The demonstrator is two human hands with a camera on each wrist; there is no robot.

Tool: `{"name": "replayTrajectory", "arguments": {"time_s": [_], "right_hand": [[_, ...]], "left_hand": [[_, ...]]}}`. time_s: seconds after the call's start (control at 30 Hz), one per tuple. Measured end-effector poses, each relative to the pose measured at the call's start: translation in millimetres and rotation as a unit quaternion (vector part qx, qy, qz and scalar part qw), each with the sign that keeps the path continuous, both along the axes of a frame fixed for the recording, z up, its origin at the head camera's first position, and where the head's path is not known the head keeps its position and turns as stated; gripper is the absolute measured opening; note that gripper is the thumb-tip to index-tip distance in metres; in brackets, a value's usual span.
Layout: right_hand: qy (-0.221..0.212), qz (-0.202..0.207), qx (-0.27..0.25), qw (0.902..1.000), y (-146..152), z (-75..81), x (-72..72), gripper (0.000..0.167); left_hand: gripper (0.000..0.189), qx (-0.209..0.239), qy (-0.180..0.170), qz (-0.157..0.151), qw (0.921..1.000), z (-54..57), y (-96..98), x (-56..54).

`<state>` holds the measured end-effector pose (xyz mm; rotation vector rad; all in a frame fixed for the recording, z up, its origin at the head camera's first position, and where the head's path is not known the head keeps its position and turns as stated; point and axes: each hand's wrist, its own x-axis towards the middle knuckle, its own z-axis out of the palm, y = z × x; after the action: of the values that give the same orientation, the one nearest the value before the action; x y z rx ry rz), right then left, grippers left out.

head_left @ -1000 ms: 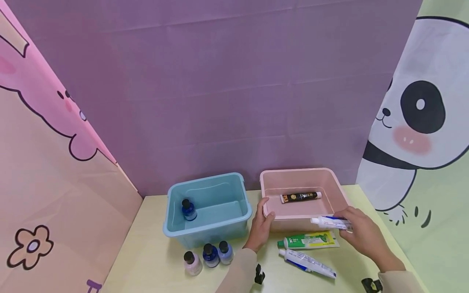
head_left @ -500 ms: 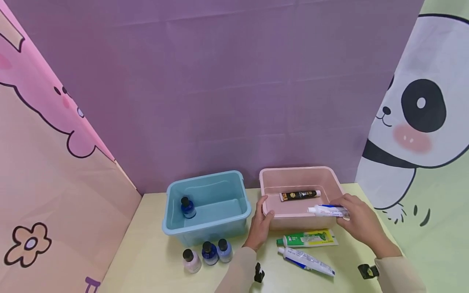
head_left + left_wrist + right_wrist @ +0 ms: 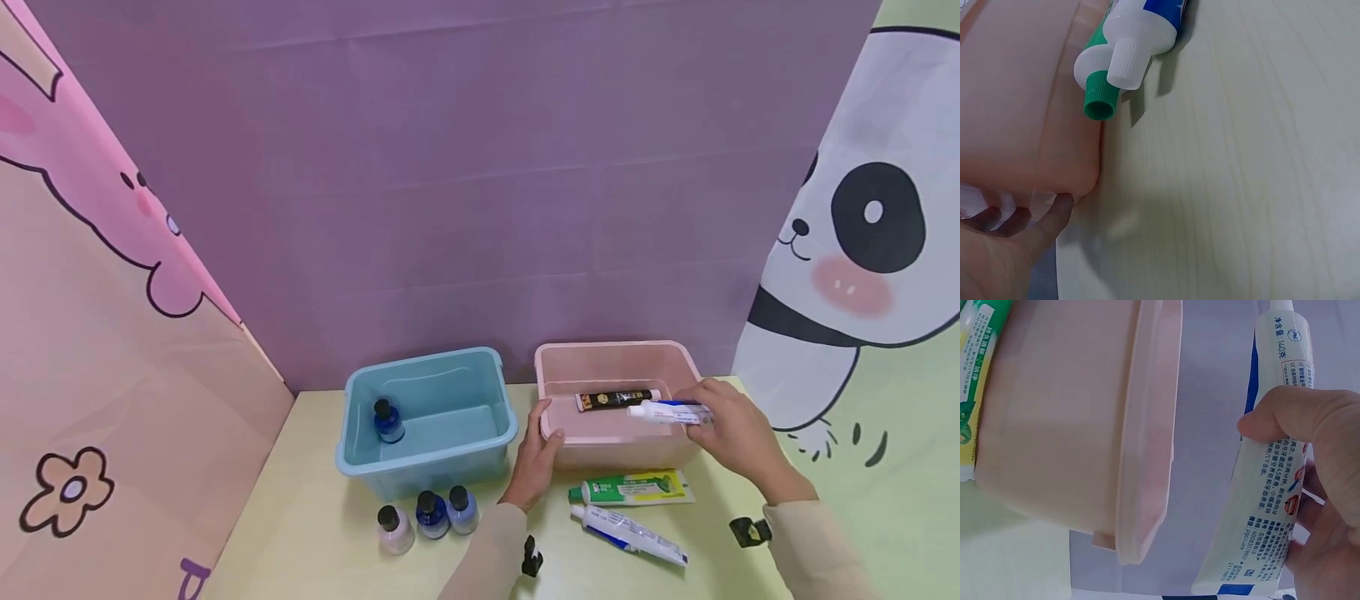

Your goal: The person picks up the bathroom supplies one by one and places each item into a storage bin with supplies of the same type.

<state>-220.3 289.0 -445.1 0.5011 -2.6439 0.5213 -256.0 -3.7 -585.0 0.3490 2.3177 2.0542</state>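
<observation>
A white and blue toothpaste tube (image 3: 669,412) is pinched in my right hand (image 3: 738,433), above the front right part of the pink bin (image 3: 622,454). In the right wrist view my thumb lies across the printed side of the tube (image 3: 1266,481), which is apart from the bin wall (image 3: 1072,412). My left hand (image 3: 532,465) grips the bin's front left corner, thumb on the near side. Inside the bin lies a black toothpaste tube (image 3: 611,401). On the table before it are a green and yellow toothpaste tube (image 3: 637,489) and another white and blue tube (image 3: 630,535).
A blue bin (image 3: 427,462) stands to the left, holding one dark blue bottle (image 3: 388,423). Before it stand a pale pink bottle (image 3: 395,533), a dark blue bottle (image 3: 432,517) and a light blue bottle (image 3: 463,512), all black-capped. A purple backdrop (image 3: 450,208) rises behind the table.
My right hand has lifted the white and blue tube forward, from the bin's front rim to over its inside. My left hand keeps its grip on the corner.
</observation>
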Motion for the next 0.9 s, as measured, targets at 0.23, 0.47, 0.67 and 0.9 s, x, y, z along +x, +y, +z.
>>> {"name": "replayTrajectory", "arguments": {"time_s": [0.23,0.47,0.67,0.9], "right_hand": [[-0.032,0.002,0.008,0.9995,-2,5.3,-8.6,0.039],[-0.016,0.024,0.027,0.9992,-2,8.8,-22.5,0.041],[-0.022,0.036,0.029,0.9987,-3,13.7,-33.5,0.041],[-0.027,0.046,0.035,0.9979,-7,16.8,-42.2,0.039]], "left_hand": [[0.056,-0.006,-0.012,0.004,0.9999,2.6,1.3,0.8],[0.055,-0.006,-0.011,-0.001,0.9999,4.9,0.7,1.2],[0.055,-0.006,-0.011,-0.002,0.9999,5.3,0.2,1.5],[0.054,-0.013,-0.013,0.001,0.9998,3.8,0.6,1.3]]}}
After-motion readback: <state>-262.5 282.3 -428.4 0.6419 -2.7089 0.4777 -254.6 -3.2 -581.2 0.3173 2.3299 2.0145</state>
